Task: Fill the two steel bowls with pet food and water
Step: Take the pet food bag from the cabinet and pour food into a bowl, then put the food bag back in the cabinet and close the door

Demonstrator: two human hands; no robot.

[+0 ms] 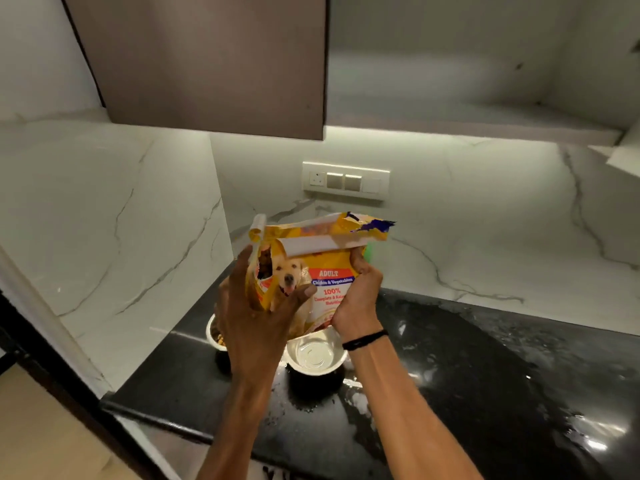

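Note:
A yellow pet food bag [322,268] with a dog picture and a torn-open top is held above the counter. My left hand [256,323] grips its left side and my right hand [358,299] grips its right side. Below the bag stand two steel bowls on the black counter. The left bowl [215,336] shows brown kibble and is mostly hidden by my left hand. The right bowl [315,353] shows a shiny bare bottom. A green object [370,251] peeks out behind the bag.
The black stone counter [485,375] is wet and glossy, with free room to the right. White marble walls close the corner on the left and back. A switch panel [346,181] sits on the back wall. A brown cabinet [214,64] hangs overhead.

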